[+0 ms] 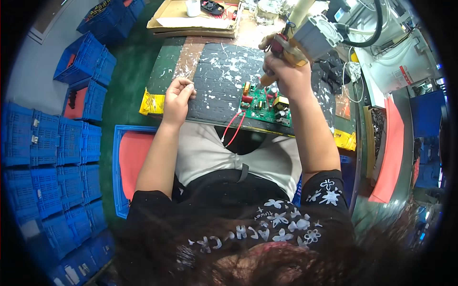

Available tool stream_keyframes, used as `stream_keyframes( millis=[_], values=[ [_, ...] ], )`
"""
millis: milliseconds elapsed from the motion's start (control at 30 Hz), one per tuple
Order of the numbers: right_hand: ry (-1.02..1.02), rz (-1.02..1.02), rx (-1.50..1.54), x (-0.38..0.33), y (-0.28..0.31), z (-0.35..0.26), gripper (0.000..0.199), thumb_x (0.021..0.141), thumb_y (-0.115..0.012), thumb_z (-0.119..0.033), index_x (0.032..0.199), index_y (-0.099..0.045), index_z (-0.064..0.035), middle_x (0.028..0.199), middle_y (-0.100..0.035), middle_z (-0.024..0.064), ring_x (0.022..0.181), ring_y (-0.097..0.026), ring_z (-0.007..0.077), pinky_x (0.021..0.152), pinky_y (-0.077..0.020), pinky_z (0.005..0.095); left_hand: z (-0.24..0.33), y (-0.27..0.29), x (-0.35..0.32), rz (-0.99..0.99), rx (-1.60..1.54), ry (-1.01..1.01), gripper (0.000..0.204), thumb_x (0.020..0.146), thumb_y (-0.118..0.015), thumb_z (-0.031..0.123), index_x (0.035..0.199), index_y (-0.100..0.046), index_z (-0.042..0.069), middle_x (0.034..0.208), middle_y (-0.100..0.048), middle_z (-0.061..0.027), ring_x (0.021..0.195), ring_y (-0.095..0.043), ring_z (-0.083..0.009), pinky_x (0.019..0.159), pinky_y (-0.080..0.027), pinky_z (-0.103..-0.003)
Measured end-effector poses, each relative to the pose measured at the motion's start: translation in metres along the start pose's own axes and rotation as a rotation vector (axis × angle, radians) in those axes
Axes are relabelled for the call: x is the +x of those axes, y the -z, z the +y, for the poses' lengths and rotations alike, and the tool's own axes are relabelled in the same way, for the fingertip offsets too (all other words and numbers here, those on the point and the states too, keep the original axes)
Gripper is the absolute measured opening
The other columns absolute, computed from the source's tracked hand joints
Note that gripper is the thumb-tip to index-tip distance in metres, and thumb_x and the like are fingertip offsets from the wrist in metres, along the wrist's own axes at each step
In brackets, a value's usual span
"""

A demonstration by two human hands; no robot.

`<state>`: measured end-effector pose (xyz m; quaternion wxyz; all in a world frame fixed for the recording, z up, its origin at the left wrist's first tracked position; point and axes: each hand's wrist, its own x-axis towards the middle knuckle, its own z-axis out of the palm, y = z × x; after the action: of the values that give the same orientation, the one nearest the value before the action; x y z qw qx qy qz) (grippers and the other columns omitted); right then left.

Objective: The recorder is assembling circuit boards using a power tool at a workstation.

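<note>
Gripped in my right hand is what looks like a glue gun, with a grey body and a pale tube running through it. Its tip points down at the upper edge of a green circuit board; whether it touches the board I cannot tell. Red, yellow and dark components stand on the board, and red wires loop off its left side over the table edge. To the left of the board, my left hand hovers by the front edge, fingers curled and thumb pressed to them, with nothing seen in it.
A black mat spotted with white covers the table. Yellow tape wraps its front corners. Behind lies a cardboard tray with a white cup. Blue crates are stacked at left; a white bucket stands at right.
</note>
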<state>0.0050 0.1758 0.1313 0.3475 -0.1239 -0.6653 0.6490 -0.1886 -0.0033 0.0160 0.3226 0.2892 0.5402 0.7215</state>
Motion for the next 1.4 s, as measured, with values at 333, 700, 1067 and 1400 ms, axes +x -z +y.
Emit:
stream_keyframes(
  millis=[333, 700, 1067, 1400],
  values=[
    [0.102, 0.035, 0.065, -0.014, 0.007, 0.009, 0.037, 0.074, -0.047, 0.007, 0.111, -0.049, 0.0033, 0.095, -0.054, 0.0154, 0.059, -0.049, 0.0114, 0.053, -0.0417, 0.0254, 0.017, -0.045, 0.0, -0.068, 0.444, -0.018, 0.006, 0.084, -0.061, 0.005, 0.087, -0.062, 0.0, 0.077, -0.06, 0.0003, 0.071, -0.053, -0.0039, 0.064, -0.043, -0.019],
    [0.259, 0.105, 0.141, -0.02, 0.009, 0.015, 0.031, 0.075, -0.051, 0.007, 0.105, -0.056, 0.0045, 0.094, -0.062, 0.0102, 0.089, -0.059, 0.0174, 0.079, -0.0486, 0.0312, 0.037, -0.141, 0.06, -0.791, 1.224, 0.025, 0.024, 0.081, -0.063, 0.024, 0.094, -0.067, 0.005, 0.08, -0.066, -0.0147, 0.078, -0.064, -0.0288, 0.073, -0.049, -0.036],
    [0.275, 0.1, -0.001, -0.014, 0.007, 0.01, 0.038, 0.068, -0.043, 0.007, 0.105, -0.047, 0.0079, 0.078, -0.054, 0.0127, 0.053, -0.048, 0.0115, 0.05, -0.0398, 0.0248, 0.035, -0.147, 0.062, -0.796, 1.402, -0.005, 0.021, 0.08, -0.057, 0.015, 0.097, -0.07, 0.01, 0.089, -0.067, -0.0144, 0.084, -0.065, -0.0288, 0.079, -0.05, -0.037],
    [0.265, 0.107, 0.102, -0.015, 0.007, 0.015, 0.034, 0.071, -0.049, 0.007, 0.104, -0.056, 0.0064, 0.09, -0.061, 0.0121, 0.082, -0.059, 0.0169, 0.073, -0.0492, 0.0296, 0.021, -0.148, 0.083, -0.906, 1.484, 0.027, 0.023, 0.074, -0.057, 0.007, 0.091, -0.071, 0.012, 0.086, -0.069, -0.0104, 0.083, -0.066, -0.0246, 0.076, -0.051, -0.035]
  ],
)
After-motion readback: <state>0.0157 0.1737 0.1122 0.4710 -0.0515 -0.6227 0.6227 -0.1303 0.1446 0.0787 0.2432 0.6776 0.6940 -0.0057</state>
